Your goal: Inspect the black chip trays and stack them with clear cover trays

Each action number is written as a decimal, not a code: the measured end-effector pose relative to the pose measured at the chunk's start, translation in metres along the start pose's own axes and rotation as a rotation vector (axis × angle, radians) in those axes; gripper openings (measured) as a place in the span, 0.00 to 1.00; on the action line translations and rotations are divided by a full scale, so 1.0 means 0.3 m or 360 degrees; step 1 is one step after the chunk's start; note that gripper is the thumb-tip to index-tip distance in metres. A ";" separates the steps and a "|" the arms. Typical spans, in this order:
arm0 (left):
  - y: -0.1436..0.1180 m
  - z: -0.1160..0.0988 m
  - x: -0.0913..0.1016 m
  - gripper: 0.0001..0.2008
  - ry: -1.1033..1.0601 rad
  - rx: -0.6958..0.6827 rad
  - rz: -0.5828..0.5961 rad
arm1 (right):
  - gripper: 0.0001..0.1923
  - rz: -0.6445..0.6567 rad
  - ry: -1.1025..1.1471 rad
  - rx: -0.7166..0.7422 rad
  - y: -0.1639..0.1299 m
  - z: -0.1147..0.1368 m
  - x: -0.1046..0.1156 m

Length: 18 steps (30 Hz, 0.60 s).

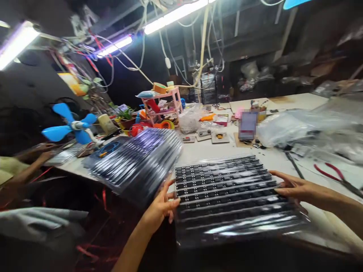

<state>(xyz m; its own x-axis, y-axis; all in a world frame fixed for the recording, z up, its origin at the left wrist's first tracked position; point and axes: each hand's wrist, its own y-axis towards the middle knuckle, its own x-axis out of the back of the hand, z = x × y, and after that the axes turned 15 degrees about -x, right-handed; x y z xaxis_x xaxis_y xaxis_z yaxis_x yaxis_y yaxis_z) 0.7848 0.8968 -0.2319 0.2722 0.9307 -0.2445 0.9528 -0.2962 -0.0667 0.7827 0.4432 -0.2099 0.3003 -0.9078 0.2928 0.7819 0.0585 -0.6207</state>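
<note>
Hands at either end of a flat black tray [227, 192] mark the step as I judge it: shifting or squaring this tray on the counter [198, 149]. The left hand [160, 209] sits at the tray's left edge, fingers [170, 206] lapped onto the rim and thumb up beside it, a grip that pinches the edge. The right hand [292, 187] lies on the right edge with fingers spread flat along the top; whether the thumb hooks under the rim cannot be told. The tray lies at the near edge of the counter, overhanging toward the camera, sheathed in glossy clear film. Its long rows hold small dark parts with pale dots, the far rows sharp, the near rows lost in glare and blur, so how full they are is unclear.

Just to its left, tilted and blurred, is a stack of similar trays [138, 162], near but apart from the held one. Any next move would call for both edges held level, since the film looks slippery and the parts sit loose in their rows.

Beyond are a blue fan [70, 126], a pink rack [164, 102] of odds and ends, clear plastic bags [306, 126] and red-handled pliers [334, 175]. Another person's hand [45, 155] rests at far left
</note>
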 end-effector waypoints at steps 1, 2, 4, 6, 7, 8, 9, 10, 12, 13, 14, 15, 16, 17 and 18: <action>0.056 0.005 -0.002 0.38 0.0100 0.0073 -0.0001 | 0.37 -0.0054 0.0072 -0.0141 -0.026 -0.005 -0.007; 0.115 0.009 -0.003 0.37 0.0226 0.0131 -0.0001 | 0.37 -0.0113 0.0127 -0.0250 -0.046 -0.005 -0.019; 0.231 0.011 -0.007 0.33 0.0419 0.0177 0.0042 | 0.38 -0.0250 0.0110 -0.0320 -0.069 0.004 -0.050; 0.330 0.010 -0.013 0.28 0.0581 0.0180 0.0123 | 0.36 -0.0388 -0.0105 -0.0277 -0.074 0.017 -0.086; 0.367 0.009 -0.017 0.25 0.0677 0.0167 0.0161 | 0.33 -0.0500 -0.0309 -0.0242 -0.072 0.022 -0.103; 0.395 0.008 -0.021 0.22 0.0781 0.0141 0.0192 | 0.31 -0.0631 -0.0559 -0.0223 -0.070 0.026 -0.121; 0.413 0.009 -0.025 0.18 0.0886 0.0103 0.0212 | 0.30 -0.0768 -0.0811 -0.0224 -0.068 0.027 -0.138; 0.420 0.011 -0.029 0.15 0.0988 0.0057 0.0217 | 0.29 -0.0883 -0.1026 -0.0252 -0.067 0.025 -0.154; 0.406 0.026 -0.037 0.09 0.1166 -0.0044 0.0183 | 0.31 -0.1053 -0.1252 -0.0363 -0.069 0.008 -0.184; 0.388 0.039 -0.040 0.09 0.1235 -0.0095 0.0151 | 0.32 -0.1119 -0.1250 -0.0386 -0.071 -0.007 -0.199; 0.366 0.055 -0.044 0.09 0.1289 -0.0143 0.0115 | 0.32 -0.1193 -0.1200 -0.0355 -0.074 -0.025 -0.212; 0.343 0.074 -0.047 0.11 0.1326 -0.0193 0.0075 | 0.32 -0.1280 -0.1136 -0.0279 -0.076 -0.046 -0.225; 0.320 0.093 -0.051 0.13 0.1346 -0.0246 0.0033 | 0.32 -0.1362 -0.1044 -0.0176 -0.078 -0.067 -0.237; 0.300 0.111 -0.053 0.15 0.1351 -0.0298 -0.0011 | 0.32 -0.1428 -0.0928 -0.0067 -0.079 -0.085 -0.248; 0.284 0.126 -0.055 0.17 0.1341 -0.0345 -0.0053 | 0.33 -0.1471 -0.0802 0.0023 -0.080 -0.099 -0.258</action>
<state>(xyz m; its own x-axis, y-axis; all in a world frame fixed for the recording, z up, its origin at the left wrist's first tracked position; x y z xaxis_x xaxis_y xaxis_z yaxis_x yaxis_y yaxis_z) 0.8564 0.8480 -0.2700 0.1709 0.8125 0.5574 0.9434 -0.2982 0.1455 0.7245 0.4996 -0.2394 -0.2266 -0.3243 0.9184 0.8279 -0.5608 0.0063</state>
